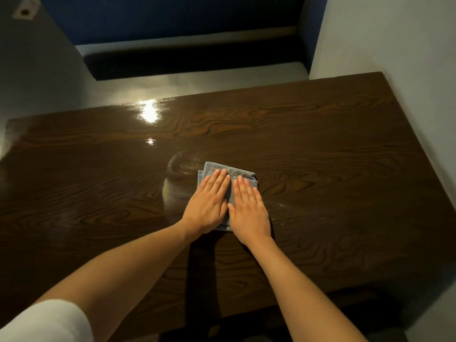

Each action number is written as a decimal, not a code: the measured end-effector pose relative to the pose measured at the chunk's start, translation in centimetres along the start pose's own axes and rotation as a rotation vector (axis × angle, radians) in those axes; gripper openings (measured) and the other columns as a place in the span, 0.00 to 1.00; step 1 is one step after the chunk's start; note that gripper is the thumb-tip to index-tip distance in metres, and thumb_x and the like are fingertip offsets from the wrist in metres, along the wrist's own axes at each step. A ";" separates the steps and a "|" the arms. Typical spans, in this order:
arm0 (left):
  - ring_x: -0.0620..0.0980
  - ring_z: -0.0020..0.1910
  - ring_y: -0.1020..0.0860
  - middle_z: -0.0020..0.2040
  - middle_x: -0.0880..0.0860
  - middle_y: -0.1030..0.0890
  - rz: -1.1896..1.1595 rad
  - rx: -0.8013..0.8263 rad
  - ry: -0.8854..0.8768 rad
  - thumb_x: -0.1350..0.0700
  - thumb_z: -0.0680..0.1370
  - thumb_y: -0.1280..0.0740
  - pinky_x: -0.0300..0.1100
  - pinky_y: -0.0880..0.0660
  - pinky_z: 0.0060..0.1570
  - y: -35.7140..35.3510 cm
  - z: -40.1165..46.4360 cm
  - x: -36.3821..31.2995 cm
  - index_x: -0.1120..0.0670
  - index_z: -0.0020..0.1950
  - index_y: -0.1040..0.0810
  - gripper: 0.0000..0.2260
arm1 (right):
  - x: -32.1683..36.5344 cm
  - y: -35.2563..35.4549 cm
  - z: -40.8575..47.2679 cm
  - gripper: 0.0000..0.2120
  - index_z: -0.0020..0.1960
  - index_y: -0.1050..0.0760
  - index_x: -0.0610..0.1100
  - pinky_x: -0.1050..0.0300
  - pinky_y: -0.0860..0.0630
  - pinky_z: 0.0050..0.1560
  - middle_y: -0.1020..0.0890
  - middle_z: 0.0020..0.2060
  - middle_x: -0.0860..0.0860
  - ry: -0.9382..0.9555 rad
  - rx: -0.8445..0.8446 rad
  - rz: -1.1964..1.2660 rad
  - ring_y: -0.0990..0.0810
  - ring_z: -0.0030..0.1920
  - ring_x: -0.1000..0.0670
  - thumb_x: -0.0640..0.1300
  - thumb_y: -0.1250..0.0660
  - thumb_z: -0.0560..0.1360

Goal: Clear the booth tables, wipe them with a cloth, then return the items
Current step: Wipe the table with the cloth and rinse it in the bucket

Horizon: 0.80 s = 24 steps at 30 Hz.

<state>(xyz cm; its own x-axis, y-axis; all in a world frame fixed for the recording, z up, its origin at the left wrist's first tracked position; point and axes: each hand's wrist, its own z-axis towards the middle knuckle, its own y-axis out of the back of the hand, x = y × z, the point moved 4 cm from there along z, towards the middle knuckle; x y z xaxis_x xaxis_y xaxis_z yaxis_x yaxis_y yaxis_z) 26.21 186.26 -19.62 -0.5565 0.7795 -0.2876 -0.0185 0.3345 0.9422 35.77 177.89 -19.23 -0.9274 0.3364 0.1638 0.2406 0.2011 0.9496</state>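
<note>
Both hands lie flat, fingers straight, left hand (208, 206) and right hand (248, 213) pressing the folded cloth (232, 172) mid-table (345, 169). Best to keep even pressure and sweep overlapping strokes out to every edge.

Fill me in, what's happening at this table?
A person is wiping the table. Both hands, left and right, lie flat side by side on a folded grey cloth, fingers straight, pressing it onto the wood. A damp streak shows left of the cloth. No other items are on the table.
</note>
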 end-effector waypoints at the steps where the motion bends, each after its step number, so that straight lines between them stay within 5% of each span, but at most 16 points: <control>1: 0.51 0.81 0.56 0.82 0.56 0.50 0.003 0.005 -0.011 0.47 0.81 0.54 0.45 0.63 0.79 -0.2 0.7 -1.0 0.55 0.80 0.54 0.29 | -1.2 0.1 -0.3 0.31 0.80 0.62 0.42 0.52 0.63 0.78 0.59 0.81 0.47 -0.009 0.004 -0.001 0.61 0.80 0.50 0.54 0.55 0.85; 14: 0.50 0.81 0.63 0.82 0.52 0.59 0.078 0.133 -0.275 0.44 0.81 0.62 0.45 0.67 0.77 -2.9 9.3 -16.3 0.52 0.82 0.59 0.29 | -16.8 1.4 -6.5 0.31 0.81 0.60 0.42 0.51 0.58 0.78 0.56 0.80 0.46 -0.268 -0.020 0.007 0.57 0.80 0.49 0.55 0.56 0.85; 24: 0.49 0.80 0.65 0.82 0.52 0.61 0.161 0.236 -0.490 0.46 0.86 0.55 0.45 0.70 0.76 -5.7 12.8 -28.7 0.51 0.83 0.60 0.27 | -26.6 0.5 -13.6 0.30 0.79 0.64 0.43 0.50 0.57 0.79 0.55 0.81 0.46 -0.523 -0.051 0.028 0.57 0.80 0.49 0.55 0.55 0.85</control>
<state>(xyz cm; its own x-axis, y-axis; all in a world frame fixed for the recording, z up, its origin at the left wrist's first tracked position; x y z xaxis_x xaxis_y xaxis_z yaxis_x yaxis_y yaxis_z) 52.89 168.75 -18.94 -0.0853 0.9664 -0.2426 0.2523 0.2565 0.9331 56.67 156.48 -19.49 -0.6510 0.7576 0.0463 0.2366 0.1446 0.9608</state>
